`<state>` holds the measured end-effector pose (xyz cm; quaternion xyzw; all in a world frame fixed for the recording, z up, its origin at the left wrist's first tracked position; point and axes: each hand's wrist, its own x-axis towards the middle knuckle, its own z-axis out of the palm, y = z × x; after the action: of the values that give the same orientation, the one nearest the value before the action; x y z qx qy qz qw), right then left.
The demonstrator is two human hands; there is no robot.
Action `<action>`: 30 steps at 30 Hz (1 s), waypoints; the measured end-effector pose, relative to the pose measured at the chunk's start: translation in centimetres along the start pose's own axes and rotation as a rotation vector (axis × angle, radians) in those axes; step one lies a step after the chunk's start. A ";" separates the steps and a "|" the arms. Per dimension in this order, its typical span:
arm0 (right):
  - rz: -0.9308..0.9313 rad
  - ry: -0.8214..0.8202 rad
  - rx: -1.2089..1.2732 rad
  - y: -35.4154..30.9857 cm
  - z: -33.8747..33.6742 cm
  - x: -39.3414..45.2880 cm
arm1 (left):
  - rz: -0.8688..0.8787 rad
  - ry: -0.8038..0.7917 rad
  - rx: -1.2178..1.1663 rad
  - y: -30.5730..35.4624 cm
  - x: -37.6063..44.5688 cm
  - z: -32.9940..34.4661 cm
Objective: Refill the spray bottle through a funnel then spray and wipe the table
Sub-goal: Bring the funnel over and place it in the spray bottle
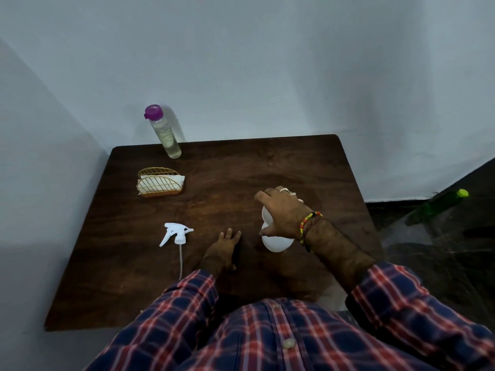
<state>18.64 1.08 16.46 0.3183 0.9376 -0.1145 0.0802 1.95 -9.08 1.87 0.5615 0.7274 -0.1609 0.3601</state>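
From the head camera, the task looks to be at its beginning. The spray head (175, 233) is already off and lies on the desk (267, 167), with its tube pointing toward the person. The white bottle (274, 241) stands near the right side, and the right hand (284, 212) covers its top. Whether a funnel sits under this hand, I cannot tell, and the grip is also unclear. The left hand (225, 249) rests flat, released. Filling, spraying and wiping are not yet done, I judge.

I count one white bottle, one spray head, one clear bottle (164, 131) with purple cap, one napkin holder (160, 183), and one green bottle (439, 206) on the floor.
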 end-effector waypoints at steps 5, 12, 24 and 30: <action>0.019 0.036 0.072 0.5 0.6 -0.2 | 0.009 -0.009 0.010 0.0 0.1 -0.2; 0.044 0.096 0.193 0.6 0.7 -0.5 | 0.055 0.066 -0.058 -0.8 -0.5 0.5; 0.050 0.270 0.411 0.1 0.3 -1.1 | 0.062 0.239 -0.182 -3.8 -1.5 1.2; 0.013 0.401 0.473 -1.5 -0.4 -0.4 | 0.024 0.328 -0.241 -4.7 -2.5 1.6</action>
<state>17.98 -0.15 17.19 0.3502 0.8800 -0.2640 -0.1822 -1.56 -13.32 1.70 0.5416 0.7837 0.0252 0.3032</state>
